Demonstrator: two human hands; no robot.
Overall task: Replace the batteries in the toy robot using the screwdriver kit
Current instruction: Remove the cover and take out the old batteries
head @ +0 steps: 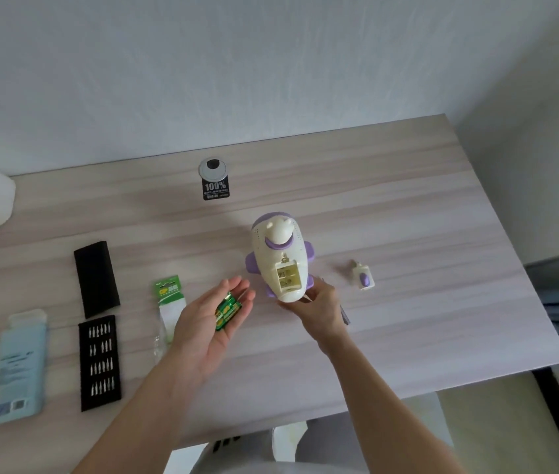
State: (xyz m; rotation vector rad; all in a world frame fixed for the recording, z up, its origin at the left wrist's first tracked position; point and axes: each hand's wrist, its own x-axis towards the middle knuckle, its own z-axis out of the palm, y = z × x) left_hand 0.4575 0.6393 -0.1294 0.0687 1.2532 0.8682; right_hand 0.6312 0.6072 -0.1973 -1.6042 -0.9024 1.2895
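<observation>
The right hand (319, 309) grips the toy (280, 258) by its base, mid-table (442, 217), with the compartment open. The left hand (209, 323), spread palm-up, carries the batteries (228, 311). The cover (363, 278) lies to the right, well clear of the edge.

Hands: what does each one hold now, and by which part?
The left hand carries green batteries, which lie across its open palm. The right hand has its grip on the toy, at the near, bottom end.
</observation>
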